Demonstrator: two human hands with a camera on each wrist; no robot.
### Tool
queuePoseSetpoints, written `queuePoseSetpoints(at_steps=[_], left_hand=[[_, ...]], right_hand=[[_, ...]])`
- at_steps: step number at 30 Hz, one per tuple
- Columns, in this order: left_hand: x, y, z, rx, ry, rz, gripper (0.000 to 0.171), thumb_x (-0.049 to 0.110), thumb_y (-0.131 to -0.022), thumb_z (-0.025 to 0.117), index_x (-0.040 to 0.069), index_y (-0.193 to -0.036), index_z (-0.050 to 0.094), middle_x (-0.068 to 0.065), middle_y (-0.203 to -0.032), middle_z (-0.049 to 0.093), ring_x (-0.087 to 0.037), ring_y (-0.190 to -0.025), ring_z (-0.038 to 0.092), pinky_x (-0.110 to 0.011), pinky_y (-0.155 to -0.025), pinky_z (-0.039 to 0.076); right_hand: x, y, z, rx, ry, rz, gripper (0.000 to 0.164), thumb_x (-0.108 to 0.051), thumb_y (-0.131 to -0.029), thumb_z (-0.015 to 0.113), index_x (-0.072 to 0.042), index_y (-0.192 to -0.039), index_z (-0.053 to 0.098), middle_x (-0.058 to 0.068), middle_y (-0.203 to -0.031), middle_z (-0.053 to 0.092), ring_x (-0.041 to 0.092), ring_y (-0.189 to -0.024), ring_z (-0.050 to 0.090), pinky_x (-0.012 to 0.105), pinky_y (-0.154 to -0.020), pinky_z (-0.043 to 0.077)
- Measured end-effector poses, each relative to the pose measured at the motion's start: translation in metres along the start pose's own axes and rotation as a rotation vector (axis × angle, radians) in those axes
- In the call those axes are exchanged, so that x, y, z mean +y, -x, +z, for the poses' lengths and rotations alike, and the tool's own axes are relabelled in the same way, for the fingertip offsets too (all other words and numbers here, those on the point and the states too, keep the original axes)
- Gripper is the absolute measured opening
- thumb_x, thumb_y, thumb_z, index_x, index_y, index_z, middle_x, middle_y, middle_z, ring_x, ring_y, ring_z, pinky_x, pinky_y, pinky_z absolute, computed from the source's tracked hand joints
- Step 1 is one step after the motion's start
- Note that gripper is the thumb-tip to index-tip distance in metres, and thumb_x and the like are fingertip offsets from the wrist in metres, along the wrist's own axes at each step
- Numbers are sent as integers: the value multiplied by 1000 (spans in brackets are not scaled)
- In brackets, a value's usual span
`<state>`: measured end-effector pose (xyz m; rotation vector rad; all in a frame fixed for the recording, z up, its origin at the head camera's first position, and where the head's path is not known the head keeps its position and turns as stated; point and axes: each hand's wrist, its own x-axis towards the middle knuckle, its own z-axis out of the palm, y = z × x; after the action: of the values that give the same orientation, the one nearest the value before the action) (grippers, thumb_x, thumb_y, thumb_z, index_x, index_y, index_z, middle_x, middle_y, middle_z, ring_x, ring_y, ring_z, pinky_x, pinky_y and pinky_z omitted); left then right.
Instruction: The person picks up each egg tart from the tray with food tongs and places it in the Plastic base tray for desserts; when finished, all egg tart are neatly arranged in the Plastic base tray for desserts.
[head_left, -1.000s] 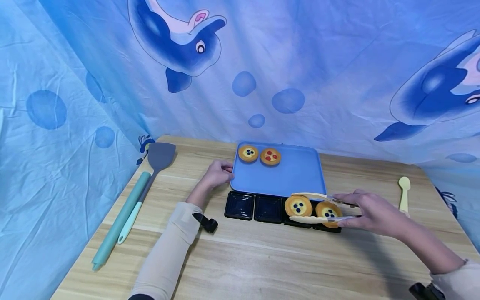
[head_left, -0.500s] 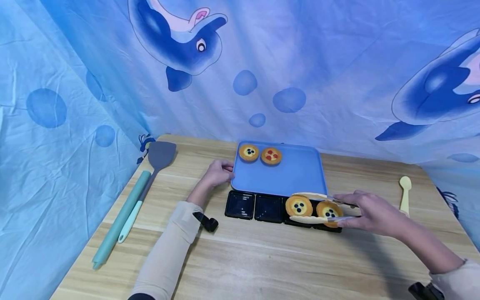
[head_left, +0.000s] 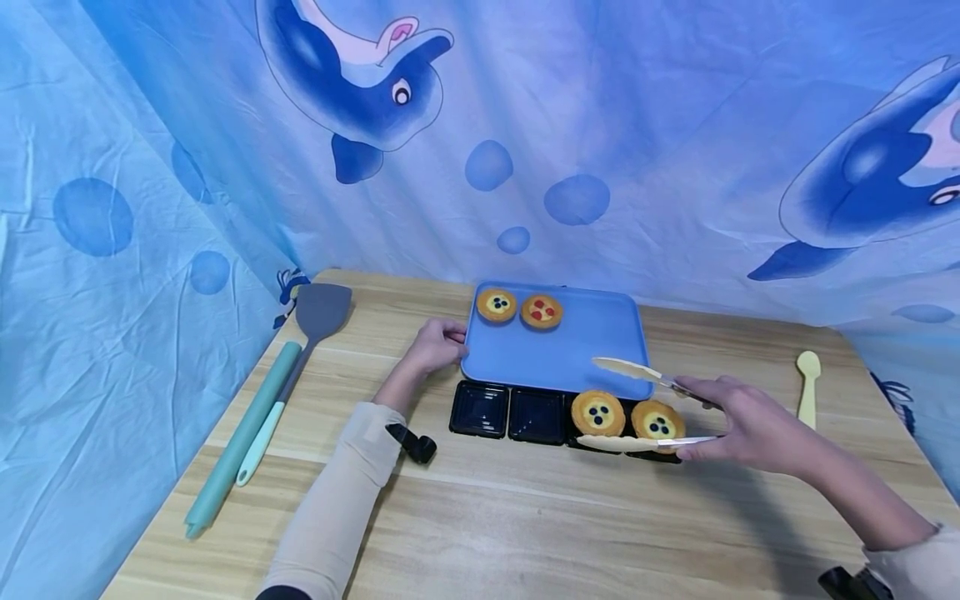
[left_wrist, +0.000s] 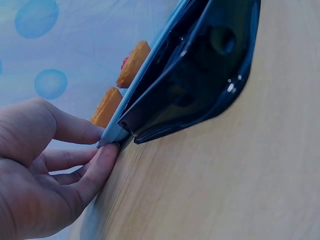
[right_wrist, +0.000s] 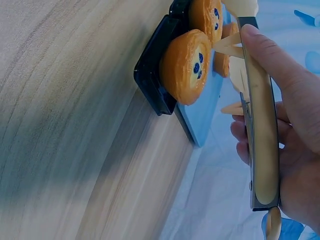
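My left hand (head_left: 435,346) pinches the left edge of a blue tray (head_left: 585,333); the left wrist view shows thumb above and fingertips at the rim. Tongs (right_wrist: 264,130) are held in my right hand (head_left: 750,425), their cream tips spread wide. Between and below those tips sit two blueberry-topped egg tarts, the left tart (head_left: 597,413) and the right tart (head_left: 657,421), each in a cup of a black four-part tray (head_left: 480,410). The two left cups of that black tray hold nothing. On the blue tray lie a blueberry tart (head_left: 497,306) and a red-topped tart (head_left: 542,312).
At the left lie a grey-headed spatula (head_left: 322,312) and a teal rolled stick (head_left: 243,442). A pale yellow spoon (head_left: 808,387) lies at the right of the wooden table (head_left: 510,525). A blue dolphin-print curtain (head_left: 637,125) hangs behind.
The tongs have spread apart, their upper arm lifting away from the left blueberry tart, which stays in its black cup. My left hand has stayed at the tray edge.
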<state>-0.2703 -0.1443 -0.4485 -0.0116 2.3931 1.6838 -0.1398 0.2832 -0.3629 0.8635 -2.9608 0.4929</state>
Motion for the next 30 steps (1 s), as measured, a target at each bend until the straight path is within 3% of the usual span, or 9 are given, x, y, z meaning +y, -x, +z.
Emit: queuePoseSetpoints(at_steps=[4, 10, 17, 24, 27, 28, 30], left_hand=[[0, 0, -1, 1, 5, -5, 38, -6, -79, 60, -9, -117, 57, -20, -103, 59, -23, -85, 61, -28, -71, 58], [-1, 1, 0, -1, 12, -6, 39, -6, -79, 60, -9, -117, 57, -19, -102, 59, -24, -85, 61, -29, -71, 58], [0, 1, 0, -10, 26, -10, 40, -6, -78, 59, -9, -118, 56, -19, -103, 59, -23, -85, 61, -29, -71, 58], [0, 1, 1, -5, 22, -8, 41, -7, -78, 59, -9, -118, 56, -19, -103, 59, -23, -85, 61, -29, -71, 58], [0, 0, 0, -2, 14, -7, 40, -6, -78, 59, -8, -118, 56, -18, -103, 59, -23, -85, 61, -29, -71, 58], [0, 0, 0, -2, 10, -7, 40, -5, -78, 59, -8, -118, 56, -18, -103, 59, -23, -84, 62, -29, -71, 58], [0, 0, 0, 0, 7, -5, 39, -5, -78, 59, -8, -117, 57, -18, -103, 60, -23, -84, 62, -29, -70, 58]], right_hand=[[-2, -1, -4, -1, -16, 22, 94, -56, -63, 79, -2, -135, 49, 13, -117, 63, 27, -99, 60, 44, -75, 52], [-3, -9, -15, 12, -60, 46, 92, -49, -67, 80, 2, -136, 46, 24, -124, 58, 38, -106, 59, 55, -81, 51], [-2, -30, -26, 86, -40, -4, 91, -44, -66, 82, 0, -137, 46, 22, -118, 62, 37, -99, 61, 53, -72, 52], [-1, -63, -31, 118, -83, 48, 94, -45, -64, 83, -5, -140, 44, 23, -135, 50, 44, -117, 50, 61, -88, 45], [1, -79, -30, 92, -84, 70, 95, -48, -66, 81, -3, -140, 42, 23, -137, 48, 33, -81, 62, 50, -81, 50], [1, -84, -29, 82, -79, 76, 96, -49, -66, 80, -3, -141, 41, 23, -136, 48, 26, -64, 57, 45, -75, 50], [3, -93, -26, 59, -79, 90, 96, -50, -68, 79, -3, -141, 40, 23, -128, 55, 15, -42, 36, 36, -64, 45]])
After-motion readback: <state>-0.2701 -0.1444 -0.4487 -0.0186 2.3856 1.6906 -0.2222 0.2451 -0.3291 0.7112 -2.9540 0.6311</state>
